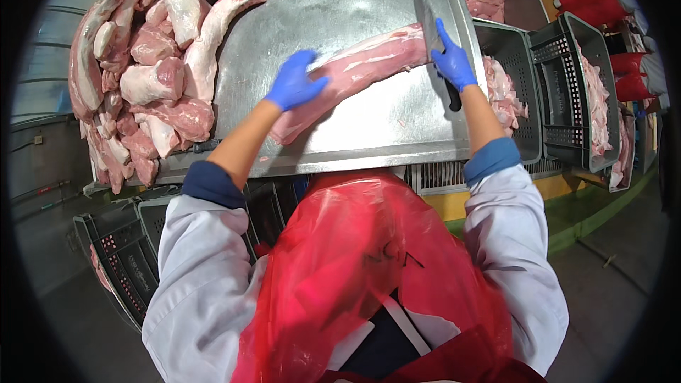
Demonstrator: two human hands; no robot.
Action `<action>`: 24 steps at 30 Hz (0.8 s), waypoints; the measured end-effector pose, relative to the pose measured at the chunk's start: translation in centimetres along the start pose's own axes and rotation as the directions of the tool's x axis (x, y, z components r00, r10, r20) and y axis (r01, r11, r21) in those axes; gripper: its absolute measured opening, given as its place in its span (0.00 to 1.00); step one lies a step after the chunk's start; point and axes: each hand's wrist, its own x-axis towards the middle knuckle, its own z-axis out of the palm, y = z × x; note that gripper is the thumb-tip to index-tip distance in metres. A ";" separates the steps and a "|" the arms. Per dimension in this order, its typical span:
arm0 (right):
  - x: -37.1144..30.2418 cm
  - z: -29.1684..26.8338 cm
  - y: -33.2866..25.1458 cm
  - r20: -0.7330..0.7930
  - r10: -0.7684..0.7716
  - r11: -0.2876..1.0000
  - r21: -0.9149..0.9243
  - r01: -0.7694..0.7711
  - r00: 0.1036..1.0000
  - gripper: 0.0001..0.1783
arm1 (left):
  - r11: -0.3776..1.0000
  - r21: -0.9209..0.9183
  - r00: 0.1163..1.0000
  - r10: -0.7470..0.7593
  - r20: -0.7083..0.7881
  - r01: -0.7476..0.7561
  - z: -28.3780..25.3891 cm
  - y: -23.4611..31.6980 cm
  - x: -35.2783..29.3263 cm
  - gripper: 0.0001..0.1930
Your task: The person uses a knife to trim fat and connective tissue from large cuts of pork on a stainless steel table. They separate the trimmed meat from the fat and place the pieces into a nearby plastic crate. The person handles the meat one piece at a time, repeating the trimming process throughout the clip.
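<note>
A long pink pork loin [369, 64] with white fat streaks lies slantwise on the steel table [340, 0]. My left hand [296, 79], in a blue glove, is at the loin's left part with the thumb and fingers apart. Whether it presses on the meat or hovers just over it I cannot tell. At the loin's right end, my right hand [454, 60], also blue-gloved, grips a knife [427, 14]. Its blade points away from me along the cut end, and the forefinger stretches beside it. The black handle end shows below the hand.
Raw meat pieces [152, 81] are heaped on the table's left side. A dark handle-like object [206, 146] lies beside them. Grey crates [567, 92] with meat trimmings stand to the right; more crates [128, 255] are below left. People in red aprons [592, 6] are at far right.
</note>
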 end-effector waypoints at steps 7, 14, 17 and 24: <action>-3.0 6.3 0.6 -0.182 -0.049 0.966 0.240 0.092 0.982 0.42 | 0.995 0.033 0.994 -0.090 -0.055 0.092 0.3 -7.8 -9.5 0.24; -5.7 11.6 -0.2 -0.073 0.123 0.838 0.542 -0.064 0.990 0.45 | 0.982 0.123 0.979 -0.121 -0.162 0.142 3.3 -6.3 -10.7 0.17; -2.7 11.6 -0.3 -0.163 0.085 0.868 0.496 0.008 0.983 0.46 | 0.981 0.108 0.972 -0.141 -0.189 0.164 4.7 -3.8 -9.8 0.15; -8.2 13.6 -4.2 0.011 0.195 0.827 0.536 -0.170 0.981 0.48 | 0.987 0.008 0.970 -0.154 -0.188 0.158 6.4 -1.8 -9.1 0.13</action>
